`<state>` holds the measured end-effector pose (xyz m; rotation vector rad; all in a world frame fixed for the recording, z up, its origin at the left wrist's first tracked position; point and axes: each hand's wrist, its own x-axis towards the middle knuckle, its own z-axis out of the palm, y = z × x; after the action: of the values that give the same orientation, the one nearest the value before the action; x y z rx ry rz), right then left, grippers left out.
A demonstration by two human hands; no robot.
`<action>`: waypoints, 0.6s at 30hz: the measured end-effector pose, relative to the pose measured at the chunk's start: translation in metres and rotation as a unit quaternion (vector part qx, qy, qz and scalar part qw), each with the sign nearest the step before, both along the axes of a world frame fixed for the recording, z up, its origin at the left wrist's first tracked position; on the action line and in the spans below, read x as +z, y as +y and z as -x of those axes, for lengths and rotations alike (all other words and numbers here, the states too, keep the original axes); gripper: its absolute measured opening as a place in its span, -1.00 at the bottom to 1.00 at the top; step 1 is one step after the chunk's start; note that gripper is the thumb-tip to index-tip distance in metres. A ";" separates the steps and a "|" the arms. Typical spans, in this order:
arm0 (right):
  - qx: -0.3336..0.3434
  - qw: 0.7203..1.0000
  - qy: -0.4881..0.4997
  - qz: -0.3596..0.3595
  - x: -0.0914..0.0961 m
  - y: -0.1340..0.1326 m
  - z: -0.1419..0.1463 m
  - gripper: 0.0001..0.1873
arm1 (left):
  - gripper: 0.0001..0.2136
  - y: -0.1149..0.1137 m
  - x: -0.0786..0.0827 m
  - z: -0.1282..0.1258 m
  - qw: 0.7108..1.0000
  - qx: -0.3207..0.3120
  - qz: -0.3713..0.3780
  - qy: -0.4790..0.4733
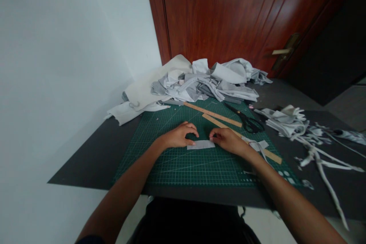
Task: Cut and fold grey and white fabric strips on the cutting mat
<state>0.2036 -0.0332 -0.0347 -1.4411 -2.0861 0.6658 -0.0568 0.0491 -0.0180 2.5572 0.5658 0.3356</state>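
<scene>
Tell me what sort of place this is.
Probably an indoor craft or sewing workspace: a green cutting mat, black scissors and a heap of pale fabric are in view.

A person in dark clothes, the left hand [183, 135] and right hand [227, 141] bare, at the near edge of a bench [85, 160]. A dark sleeve [90, 239] (navy or black, hard to tell in the shadow) ends in a curved hem on the left arm [137, 177], leaving the forearm uncovered. The right arm [288, 194], slim and tapering to the wrist, is bare as far as it shows. Black clothing [191, 221] covers the lap below the bench's near edge.
</scene>
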 end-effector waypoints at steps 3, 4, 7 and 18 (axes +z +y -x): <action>0.012 1.000 0.014 0.001 0.002 0.000 0.001 -0.84 | -0.64 0.002 0.000 0.004 1.000 0.013 -0.001 0.011; 0.014 1.000 0.017 0.000 0.003 -0.001 0.002 -0.84 | -0.62 0.003 -0.001 0.005 1.000 0.018 -0.002 0.014; 0.011 1.000 0.021 -0.003 0.007 -0.001 0.004 -0.82 | -0.62 0.005 -0.002 0.007 0.999 0.028 -0.002 0.023; 0.029 0.998 -0.005 0.056 0.005 -0.003 0.000 -0.84 | -0.35 0.005 0.002 0.010 0.996 0.059 -0.015 0.065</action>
<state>0.2031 -0.0360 -0.0293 -1.4496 -2.1354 0.8121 -0.0666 0.0540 -0.0161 2.5935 0.7682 0.2209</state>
